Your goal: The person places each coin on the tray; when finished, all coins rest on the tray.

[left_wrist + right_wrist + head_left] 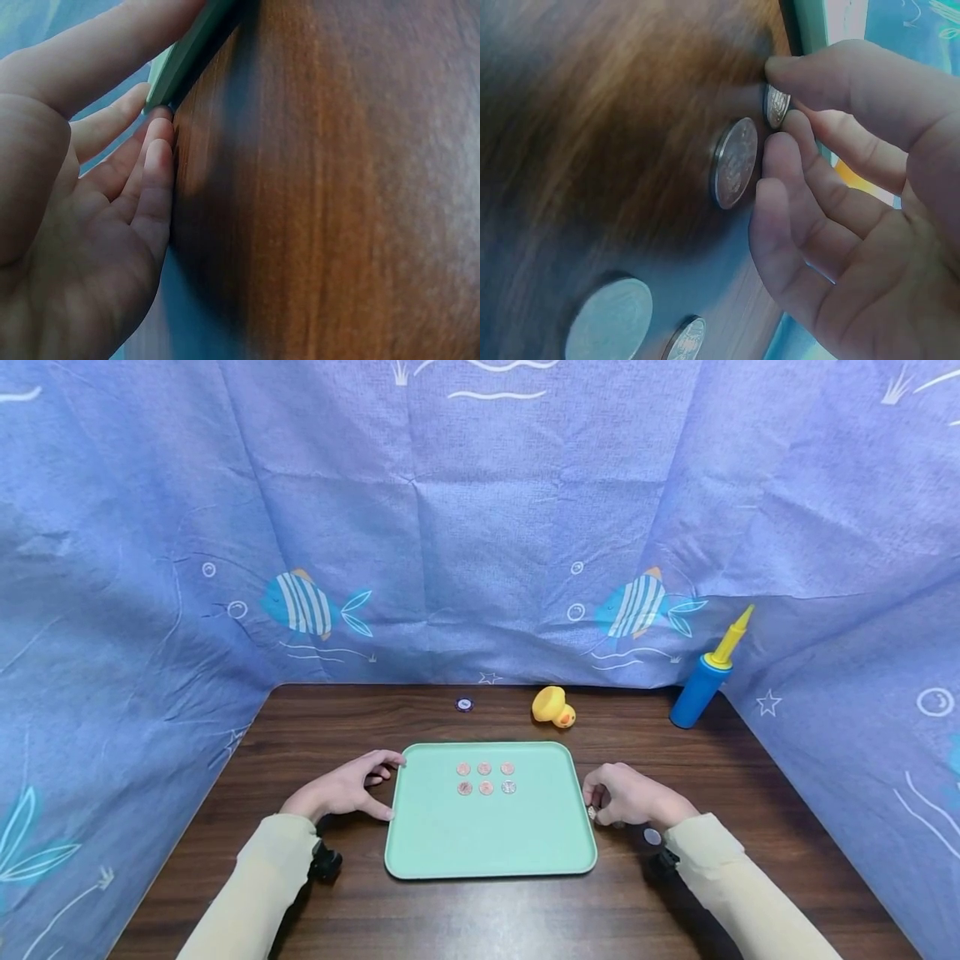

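A mint-green tray (491,843) lies on the dark wood table, bearing two short rows of coins. Most are copper-coloured; one silver coin (508,787) sits at the right end of the nearer row. My left hand (348,787) touches the tray's left edge with thumb and index finger extended. Beside the right edge, my right hand (626,795) pinches a coin (778,105) between thumb and fingertip. More loose coins lie on the table under that hand, including a nearby coin (735,163) and a larger silvery one (609,322).
Behind the tray are a dark round chip (464,704) and a yellow rubber duck (550,703) tipped over. A blue hand pump (699,693) with a yellow nozzle stands at the back right corner. Blue fish-print cloth (480,527) hangs around the table.
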### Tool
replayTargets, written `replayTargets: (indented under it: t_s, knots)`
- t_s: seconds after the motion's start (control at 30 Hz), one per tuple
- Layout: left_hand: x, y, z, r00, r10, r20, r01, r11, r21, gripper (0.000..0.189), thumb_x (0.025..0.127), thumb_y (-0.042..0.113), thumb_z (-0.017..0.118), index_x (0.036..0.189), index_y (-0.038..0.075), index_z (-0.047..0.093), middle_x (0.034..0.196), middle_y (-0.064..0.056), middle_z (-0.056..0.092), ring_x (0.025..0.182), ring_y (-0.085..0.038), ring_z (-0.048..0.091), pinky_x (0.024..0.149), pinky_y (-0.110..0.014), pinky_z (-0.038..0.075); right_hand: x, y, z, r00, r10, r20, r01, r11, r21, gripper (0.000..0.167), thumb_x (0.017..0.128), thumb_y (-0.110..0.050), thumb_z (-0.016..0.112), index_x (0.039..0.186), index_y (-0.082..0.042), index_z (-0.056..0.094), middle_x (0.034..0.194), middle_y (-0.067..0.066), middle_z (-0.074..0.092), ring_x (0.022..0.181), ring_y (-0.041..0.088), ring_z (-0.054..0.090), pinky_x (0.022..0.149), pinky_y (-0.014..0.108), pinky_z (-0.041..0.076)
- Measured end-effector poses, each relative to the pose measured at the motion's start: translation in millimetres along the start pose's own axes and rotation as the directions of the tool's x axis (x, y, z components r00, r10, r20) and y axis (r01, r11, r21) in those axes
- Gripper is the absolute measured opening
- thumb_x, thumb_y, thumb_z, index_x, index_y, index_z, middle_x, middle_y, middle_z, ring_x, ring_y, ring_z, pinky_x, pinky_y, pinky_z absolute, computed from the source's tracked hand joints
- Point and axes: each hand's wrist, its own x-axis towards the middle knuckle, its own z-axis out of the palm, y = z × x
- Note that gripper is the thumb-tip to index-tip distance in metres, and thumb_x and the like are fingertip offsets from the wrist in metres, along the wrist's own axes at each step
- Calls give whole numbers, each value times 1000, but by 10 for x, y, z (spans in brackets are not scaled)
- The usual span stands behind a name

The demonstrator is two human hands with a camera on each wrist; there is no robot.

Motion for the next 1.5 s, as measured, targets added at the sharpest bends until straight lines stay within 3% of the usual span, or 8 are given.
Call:
replayTargets:
  t_s: [0.43, 0.7, 1.0, 1.23, 1.37, 1.5]
  knots:
    - [2, 12, -22, 1000, -24, -11, 24, 999, -23, 91, 80, 20, 95, 155, 6, 45, 153, -17, 46, 133, -34, 47, 118, -55, 37, 25, -5, -58, 1000, -8, 2, 8, 1000, -29, 26, 76, 5, 81, 88, -15, 70, 84, -1, 67, 67, 13, 62, 57, 28, 54]
    - [-16, -27, -9, 1000, -5, -3, 4, 1000, -18, 91, 81, 20, 94, 155, 4, 44, 153, -18, 46, 133, -34, 47, 118, -55, 38, 19, -35, -36, 1000, -14, 7, 14, 998, -60, 26, 76, 7, 81, 85, -14, 70, 82, -2, 67, 70, 13, 60, 62, 28, 53]
    - [-22, -32, -3, 1000, 25, 3, -25, 999, 25, 89, 83, 22, 93, 155, 3, 44, 152, -20, 46, 131, -34, 49, 116, -49, 42, -25, 31, -58, 998, -65, -2, 65, 996, -68, 19, 88, -4, 82, 86, -15, 67, 80, -7, 65, 70, 10, 61, 64, 27, 53]
    - [-33, -25, 1, 1000, 28, 5, -28, 1000, 6, 89, 83, 20, 93, 154, 1, 44, 152, -21, 45, 131, -35, 48, 117, -56, 39, -37, 107, -91, 991, -122, -62, 119, 992, -49, 16, 91, -4, 80, 87, -13, 67, 78, -6, 65, 72, 9, 60, 66, 26, 52]
    - [-21, -34, 5, 1000, 11, 7, -11, 1000, -2, 89, 82, 20, 93, 155, 3, 43, 153, -18, 45, 131, -33, 47, 117, -54, 39, -43, 132, -117, 988, -127, -88, 124, 992, -35, 10, 93, -3, 78, 94, -13, 75, 83, -4, 70, 76, 9, 61, 69, 27, 53]
    - [-13, -16, 3, 1000, 11, 6, -11, 1000, -5, 90, 82, 19, 93, 155, 3, 44, 153, -18, 45, 130, -32, 48, 117, -54, 39, -51, 149, -152, 986, -121, -116, 118, 993, -26, 14, 95, -3, 75, 102, -14, 81, 96, -4, 76, 82, 9, 62, 74, 28, 55]
